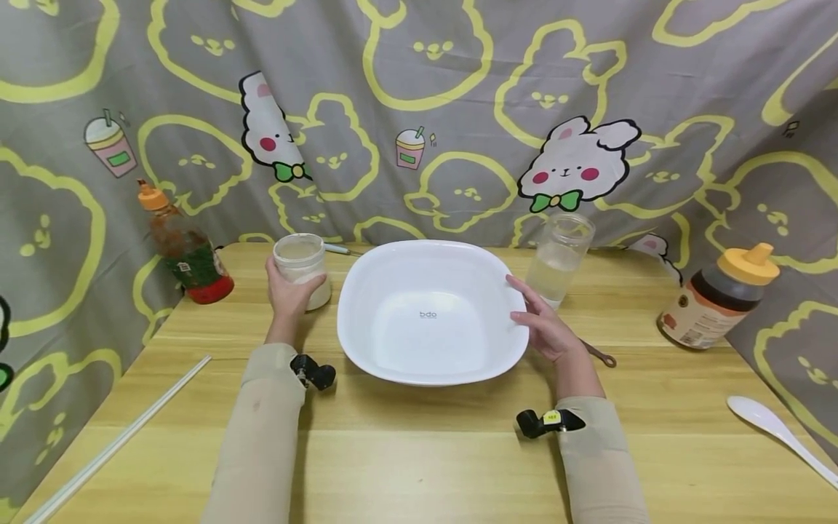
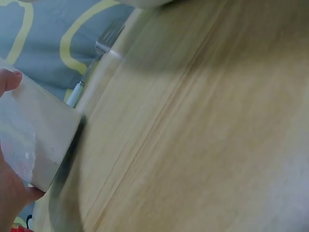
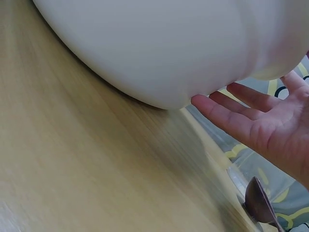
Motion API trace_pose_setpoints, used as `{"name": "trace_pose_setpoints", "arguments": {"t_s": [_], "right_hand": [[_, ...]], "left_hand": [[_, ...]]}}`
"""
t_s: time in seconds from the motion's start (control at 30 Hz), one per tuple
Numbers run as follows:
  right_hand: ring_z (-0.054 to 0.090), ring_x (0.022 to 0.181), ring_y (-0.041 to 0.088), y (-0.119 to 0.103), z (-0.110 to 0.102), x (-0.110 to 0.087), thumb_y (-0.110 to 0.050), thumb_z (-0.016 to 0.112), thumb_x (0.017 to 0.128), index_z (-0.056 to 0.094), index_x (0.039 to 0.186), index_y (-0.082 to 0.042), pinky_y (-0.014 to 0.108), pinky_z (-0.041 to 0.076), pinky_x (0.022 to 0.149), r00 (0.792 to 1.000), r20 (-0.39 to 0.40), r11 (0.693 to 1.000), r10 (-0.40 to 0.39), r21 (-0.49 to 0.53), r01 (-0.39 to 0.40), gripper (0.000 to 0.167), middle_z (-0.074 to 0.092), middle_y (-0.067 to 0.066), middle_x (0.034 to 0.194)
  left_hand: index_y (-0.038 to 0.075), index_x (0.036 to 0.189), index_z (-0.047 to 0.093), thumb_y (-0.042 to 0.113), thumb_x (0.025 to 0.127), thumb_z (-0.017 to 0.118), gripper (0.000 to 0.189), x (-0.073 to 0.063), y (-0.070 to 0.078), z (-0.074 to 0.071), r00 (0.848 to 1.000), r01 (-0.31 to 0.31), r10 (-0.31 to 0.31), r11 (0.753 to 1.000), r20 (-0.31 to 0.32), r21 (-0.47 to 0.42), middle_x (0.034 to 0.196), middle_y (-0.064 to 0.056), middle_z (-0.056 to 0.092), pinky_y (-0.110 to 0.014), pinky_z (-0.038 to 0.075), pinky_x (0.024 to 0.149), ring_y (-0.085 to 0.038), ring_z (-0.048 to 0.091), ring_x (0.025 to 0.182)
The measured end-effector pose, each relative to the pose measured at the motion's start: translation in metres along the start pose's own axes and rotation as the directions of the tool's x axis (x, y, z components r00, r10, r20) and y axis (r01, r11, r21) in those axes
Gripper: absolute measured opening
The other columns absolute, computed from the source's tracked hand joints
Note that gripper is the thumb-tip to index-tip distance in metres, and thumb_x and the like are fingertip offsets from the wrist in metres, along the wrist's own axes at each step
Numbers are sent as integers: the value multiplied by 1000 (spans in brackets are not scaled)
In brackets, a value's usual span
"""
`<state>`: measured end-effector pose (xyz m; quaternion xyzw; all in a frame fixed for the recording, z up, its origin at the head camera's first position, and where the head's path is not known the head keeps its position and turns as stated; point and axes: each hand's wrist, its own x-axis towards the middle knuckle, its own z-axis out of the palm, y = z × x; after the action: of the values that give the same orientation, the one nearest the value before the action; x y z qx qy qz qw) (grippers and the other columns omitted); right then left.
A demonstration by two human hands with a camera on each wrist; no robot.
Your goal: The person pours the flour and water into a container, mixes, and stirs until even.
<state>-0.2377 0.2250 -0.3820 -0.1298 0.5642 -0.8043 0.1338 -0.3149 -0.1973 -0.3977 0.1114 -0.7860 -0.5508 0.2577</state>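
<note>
In the head view a white basin (image 1: 432, 349) stands mid-table. My left hand (image 1: 290, 291) grips a glass jar (image 1: 308, 276) with pale contents, to the basin's left; in the left wrist view the jar (image 2: 46, 125) is tilted between thumb and fingers. At the basin's right rim is my right hand (image 1: 548, 327), its thumb and index finger over the edge. The right wrist view shows the other fingers (image 3: 227, 116) stretched against the basin's outer wall (image 3: 159, 58). Behind this hand stands a clear jar (image 1: 559, 262) with pale liquid.
A red-based sauce bottle (image 1: 190, 251) is back left, chopsticks (image 1: 124, 437) front left. A fork (image 2: 104, 46) lies by the back edge. To the right are a yellow-capped bottle (image 1: 716, 298), a white spoon (image 1: 779, 429) and a brown ladle (image 3: 259, 200). A patterned curtain (image 1: 445, 131) hangs behind.
</note>
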Motion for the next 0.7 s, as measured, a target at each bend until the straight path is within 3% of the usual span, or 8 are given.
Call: {"name": "trace_pose_setpoints", "arguments": {"t_s": [0.23,0.5,0.7], "right_hand": [[43,104,26,-1,-1,-1,9,40,84,24,137,-18,40,47,73,1000,13,1000,-3,6,3,62,8,5,139],[44,104,27,-2,-4,0,8,42,84,24,137,-19,40,48,71,1000,27,1000,-3,12,3,62,8,7,139],[43,104,27,-1,-3,1,8,41,84,23,137,-18,40,48,71,1000,29,1000,3,1,-3,62,5,4,140]], "left_hand": [[28,134,19,20,57,77,97,-6,15,-4,1000,-19,18,998,-10,-57,128,-4,36,-37,25,95,-22,35,113],[26,134,23,14,55,77,96,-4,33,-8,992,-112,103,984,-72,-135,127,2,37,-27,25,94,-14,34,111],[27,134,22,13,59,75,93,-3,50,-13,995,-92,83,975,-50,-200,128,1,35,-26,23,95,-13,32,112]]}}
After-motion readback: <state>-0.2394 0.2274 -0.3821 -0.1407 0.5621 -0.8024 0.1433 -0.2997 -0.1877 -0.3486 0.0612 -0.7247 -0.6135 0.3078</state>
